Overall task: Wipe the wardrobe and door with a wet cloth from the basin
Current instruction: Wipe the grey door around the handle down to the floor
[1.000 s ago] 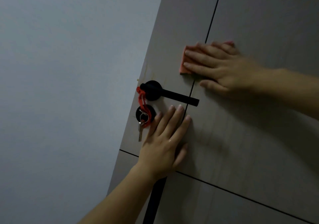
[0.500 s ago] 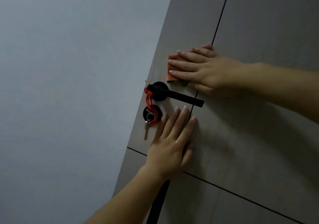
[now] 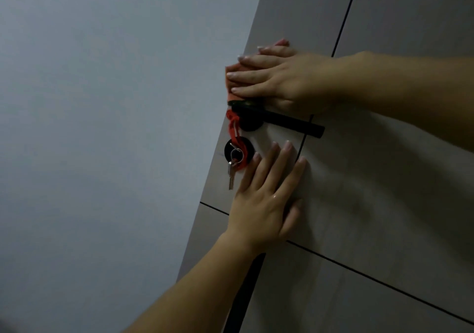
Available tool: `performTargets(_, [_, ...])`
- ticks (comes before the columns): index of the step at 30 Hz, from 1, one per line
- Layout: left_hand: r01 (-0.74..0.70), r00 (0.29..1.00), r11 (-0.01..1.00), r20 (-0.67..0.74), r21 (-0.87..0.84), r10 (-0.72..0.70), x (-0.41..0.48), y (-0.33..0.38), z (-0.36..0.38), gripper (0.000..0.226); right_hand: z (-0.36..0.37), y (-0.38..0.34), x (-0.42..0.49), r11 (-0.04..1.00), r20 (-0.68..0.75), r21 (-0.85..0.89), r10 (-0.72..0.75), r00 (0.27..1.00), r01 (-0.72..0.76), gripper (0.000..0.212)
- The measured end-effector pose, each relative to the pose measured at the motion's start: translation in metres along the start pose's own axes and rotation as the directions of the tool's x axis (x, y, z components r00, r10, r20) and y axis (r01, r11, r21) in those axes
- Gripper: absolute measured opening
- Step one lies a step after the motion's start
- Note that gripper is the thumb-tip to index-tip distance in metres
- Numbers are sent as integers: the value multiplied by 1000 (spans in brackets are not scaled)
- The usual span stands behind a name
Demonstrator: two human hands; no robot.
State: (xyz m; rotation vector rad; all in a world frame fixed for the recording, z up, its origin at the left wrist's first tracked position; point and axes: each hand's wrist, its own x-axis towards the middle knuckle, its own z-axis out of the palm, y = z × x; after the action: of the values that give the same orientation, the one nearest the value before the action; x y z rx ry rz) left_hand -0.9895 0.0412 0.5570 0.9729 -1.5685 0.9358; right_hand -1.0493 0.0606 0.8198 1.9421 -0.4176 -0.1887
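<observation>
Cloth (image 3: 230,76) pressed on door (image 3: 384,184) by R hand (image 3: 282,78), fingers together; L hand (image 3: 264,199) spread flat below handle (image 3: 289,122); key (image 3: 231,176) in lock (image 3: 250,149).

Wall (image 3: 102,127): plain, pale blue-grey, matte surface. It occupies the whole area to the left of the left grip (image 3: 264,204). Lighting: dim, soft, with a cool cast.

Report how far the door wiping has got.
Done: unclear; the dim grey panelled door shows no wet marks. In hand: the right hand presses the orange cloth flat just above the black lever handle, while the left hand braces below it. Left: likely the handle and lower panel; the wardrobe is out of view.
</observation>
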Motion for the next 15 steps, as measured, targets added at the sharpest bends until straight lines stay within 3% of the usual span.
performTargets(7, [3, 1000, 1000, -16, -16, -3, -1, 0, 0, 70, 12, 5, -64, 997, 37, -10, 75, 997, -74, 55])
performTargets(10, [-3, 1000, 999, -29, -33, 2, -1, 1, 0, 71, 18, 22, -102, 958, -22, -18, 287, 958, -287, 70])
performTargets(12, [-1, 999, 1000, -39, -31, 0, 0, 2, 1, 70, 23, 16, -120, 875, -109, -13, 480, 870, -484, 76])
performTargets(13, [6, 999, 999, -38, -32, -7, -1, 2, 1, 69, 29, 4, -127, 850, -146, -28, 518, 843, -527, 75])
performTargets(15, [19, 999, 999, -28, -26, -19, 0, 4, 1, 68, 47, -23, -137, 883, -176, -62, 450, 876, -466, 71])
